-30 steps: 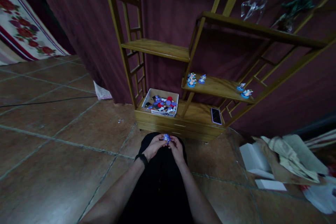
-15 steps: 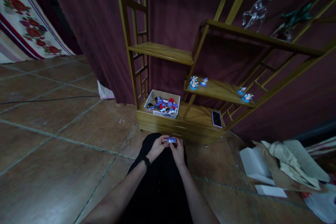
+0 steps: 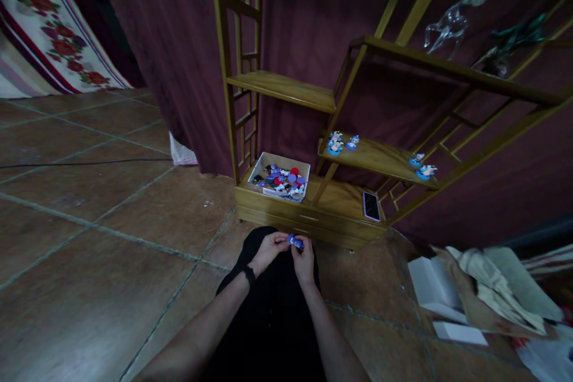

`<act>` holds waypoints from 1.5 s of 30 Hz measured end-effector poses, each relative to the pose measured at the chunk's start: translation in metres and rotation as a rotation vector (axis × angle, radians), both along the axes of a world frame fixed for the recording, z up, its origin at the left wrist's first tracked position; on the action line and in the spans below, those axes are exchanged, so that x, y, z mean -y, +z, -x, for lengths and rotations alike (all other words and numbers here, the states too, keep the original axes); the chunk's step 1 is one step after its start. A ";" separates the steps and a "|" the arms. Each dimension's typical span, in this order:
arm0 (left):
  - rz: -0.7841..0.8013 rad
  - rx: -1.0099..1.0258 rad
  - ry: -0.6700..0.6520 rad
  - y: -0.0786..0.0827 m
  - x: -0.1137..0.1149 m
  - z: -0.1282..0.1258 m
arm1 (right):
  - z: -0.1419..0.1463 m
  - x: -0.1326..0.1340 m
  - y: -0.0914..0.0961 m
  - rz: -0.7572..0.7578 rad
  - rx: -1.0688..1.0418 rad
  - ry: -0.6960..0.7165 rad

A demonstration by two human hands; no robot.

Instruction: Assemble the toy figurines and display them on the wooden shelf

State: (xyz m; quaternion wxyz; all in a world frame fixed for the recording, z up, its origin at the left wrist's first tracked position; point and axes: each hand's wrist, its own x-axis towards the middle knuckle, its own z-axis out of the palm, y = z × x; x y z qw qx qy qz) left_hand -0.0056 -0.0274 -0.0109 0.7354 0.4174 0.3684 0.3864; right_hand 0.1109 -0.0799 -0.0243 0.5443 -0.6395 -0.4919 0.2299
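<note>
Above my knees, both hands meet at a small purple-and-white figurine [image 3: 295, 242]. My left hand [image 3: 270, 249], with a dark band on its wrist, pinches the figurine's left end. My right hand [image 3: 304, 260] has its fingers closed around the other side of it. Finer details of the figurine are too small to make out. Just beyond my knees, an open cardboard box [image 3: 286, 161] on the low cabinet holds a jumble of purple, red, white and black toy parts.
A wooden display shelf [image 3: 282, 91] stands before me, with several figurines [image 3: 335, 143] on its middle board. A phone [image 3: 371, 206] lies on the cabinet top. Glass ornaments [image 3: 447, 30] sit higher up. White boxes [image 3: 434, 286] and cloth lie on the floor at right.
The figurine has turned between my fingers and now slants, showing more purple. My view has shifted slightly, so the shelf appears a little further right.
</note>
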 end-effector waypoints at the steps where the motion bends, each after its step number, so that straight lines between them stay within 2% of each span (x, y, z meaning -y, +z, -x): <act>1: 0.009 0.000 0.002 0.001 0.000 0.000 | 0.000 0.000 0.000 0.000 -0.003 0.006; 7: -0.007 -0.063 0.017 0.002 -0.003 0.000 | 0.001 0.000 0.003 -0.009 -0.002 0.007; 10: 0.034 -0.073 -0.001 0.004 -0.005 0.001 | 0.001 0.000 0.004 -0.029 -0.001 0.019; 16: 0.106 -0.043 0.025 0.010 -0.005 0.001 | -0.001 -0.004 -0.003 -0.020 -0.164 -0.013; 20: 0.115 -0.046 -0.018 0.014 -0.002 0.002 | -0.004 -0.004 -0.006 -0.006 -0.147 -0.014; 29: 0.073 -0.050 -0.058 0.031 0.003 0.000 | -0.006 -0.006 0.009 -0.084 -0.171 -0.023; 34: 0.101 -0.031 -0.075 0.037 -0.006 -0.020 | -0.025 -0.015 0.017 -0.120 -0.205 0.010; 37: 0.097 0.026 -0.073 0.052 -0.013 -0.040 | -0.054 -0.029 0.037 -0.147 -0.209 0.054; 39: 0.076 0.043 -0.087 0.065 -0.019 -0.051 | -0.082 -0.044 0.064 -0.173 -0.218 0.086; 42: 0.009 -0.010 -0.119 0.076 -0.032 -0.058 | -0.131 -0.077 0.123 -0.266 -0.209 -0.014; 45: -0.038 -0.084 -0.124 0.071 -0.047 -0.054 | -0.178 -0.117 0.185 -0.409 -0.161 -0.109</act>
